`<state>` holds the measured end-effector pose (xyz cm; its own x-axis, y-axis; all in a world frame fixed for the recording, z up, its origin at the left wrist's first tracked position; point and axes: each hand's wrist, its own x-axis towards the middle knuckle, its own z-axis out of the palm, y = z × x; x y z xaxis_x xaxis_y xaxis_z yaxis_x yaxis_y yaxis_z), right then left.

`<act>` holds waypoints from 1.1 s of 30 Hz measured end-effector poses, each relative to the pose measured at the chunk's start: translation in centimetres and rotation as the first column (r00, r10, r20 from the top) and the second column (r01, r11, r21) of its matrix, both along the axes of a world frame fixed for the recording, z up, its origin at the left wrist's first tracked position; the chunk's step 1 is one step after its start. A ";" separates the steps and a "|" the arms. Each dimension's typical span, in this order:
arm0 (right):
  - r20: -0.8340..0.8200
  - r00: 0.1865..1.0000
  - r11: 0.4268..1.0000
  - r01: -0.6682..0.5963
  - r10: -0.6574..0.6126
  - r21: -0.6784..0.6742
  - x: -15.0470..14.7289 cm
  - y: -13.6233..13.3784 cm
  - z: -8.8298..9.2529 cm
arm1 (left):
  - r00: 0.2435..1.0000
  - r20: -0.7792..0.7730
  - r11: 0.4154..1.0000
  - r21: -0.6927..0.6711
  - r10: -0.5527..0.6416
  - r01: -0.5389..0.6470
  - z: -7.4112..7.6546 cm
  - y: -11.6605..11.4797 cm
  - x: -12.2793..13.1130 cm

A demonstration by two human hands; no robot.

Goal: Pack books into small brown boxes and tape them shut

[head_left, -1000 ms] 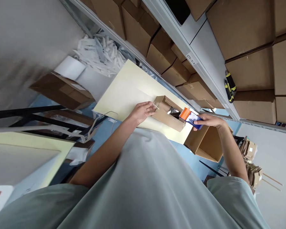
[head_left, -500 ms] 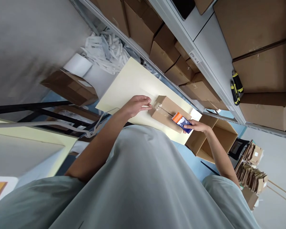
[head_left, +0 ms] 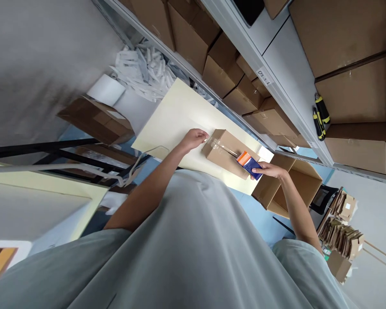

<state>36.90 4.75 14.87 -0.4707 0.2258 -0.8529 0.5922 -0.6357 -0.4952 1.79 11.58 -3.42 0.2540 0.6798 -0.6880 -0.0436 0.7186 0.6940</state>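
Observation:
A closed brown carton [head_left: 227, 161] lies on the pale yellow tabletop, with shiny clear tape [head_left: 216, 145] at the left end of its top seam. My right hand [head_left: 266, 170] grips a flat blue-and-orange object [head_left: 249, 165] over the carton's right part. Its orange and white band faces left; its exact kind I cannot make out. Just off the carton's left end is my left hand [head_left: 195, 139], its fingers drawn together. Whether anything thin is between those fingertips does not show.
The pale yellow tabletop [head_left: 167, 113] runs beneath a shelf rack packed with cartons [head_left: 223, 64]. An open carton [head_left: 296, 189] stands at its right end. Behind the left end are a white roll [head_left: 106, 89] and heaped white packaging [head_left: 141, 71]. Yellow-black cutters [head_left: 321, 116] rest on the shelf.
My left hand has moved slightly right, and its spread fingers have closed together. The blue-and-orange object in my right hand has turned a little. A lighter strip now shows along the carton's seam.

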 end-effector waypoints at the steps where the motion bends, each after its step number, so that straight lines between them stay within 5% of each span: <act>1: 0.000 1.000 1.000 -0.002 0.002 -0.011 -0.1 0.1 0.0 | 0.999 -0.004 0.999 -0.013 -0.037 0.036 -0.4 -0.1 0.7; 5: -0.023 1.000 0.999 0.019 -0.020 -0.034 -0.6 0.2 0.1 | 0.977 -0.117 0.982 0.037 -0.181 0.186 -1.0 -0.5 2.3; 8: -0.037 0.999 0.999 0.024 -0.025 -0.024 -0.7 -0.1 0.1 | 0.895 -0.421 0.943 0.218 -0.143 0.253 -0.5 -0.9 1.7; 11: -0.043 0.999 1.000 0.031 -0.031 -0.002 -0.6 -0.7 0.0 | 0.850 -0.510 0.860 0.368 -0.130 0.353 0.9 -1.7 1.1; 13: -0.062 0.997 0.999 0.040 -0.039 0.016 -0.5 -1.0 -0.1 | 0.835 -0.497 0.721 0.487 -0.235 0.492 2.3 -2.4 1.4; 17: -0.118 0.992 0.998 0.055 -0.052 0.028 0.1 -1.5 -1.0 | 0.602 -0.662 0.238 0.561 -0.446 0.793 4.0 -3.3 3.8; 20: -0.143 0.988 0.997 0.060 -0.052 0.050 0.8 -1.6 -2.0 | 0.422 -0.792 0.038 0.453 -0.442 0.891 4.0 -3.1 5.5; 27: -0.151 0.988 0.987 0.037 -0.013 0.153 1.6 -1.6 -3.5 | 0.197 -0.918 -0.126 0.253 -0.344 0.959 3.6 -2.2 6.4; 33: -0.144 0.988 0.989 -0.030 0.050 0.143 1.2 -0.9 -2.8 | 0.161 -0.929 -0.166 0.225 -0.332 0.960 4.0 -2.1 6.1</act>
<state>38.08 3.86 12.07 -0.5994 0.3163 -0.7353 0.5301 -0.5314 -0.6607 7.87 9.48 0.61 0.8508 0.4418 -0.2843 0.5243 -0.7489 0.4053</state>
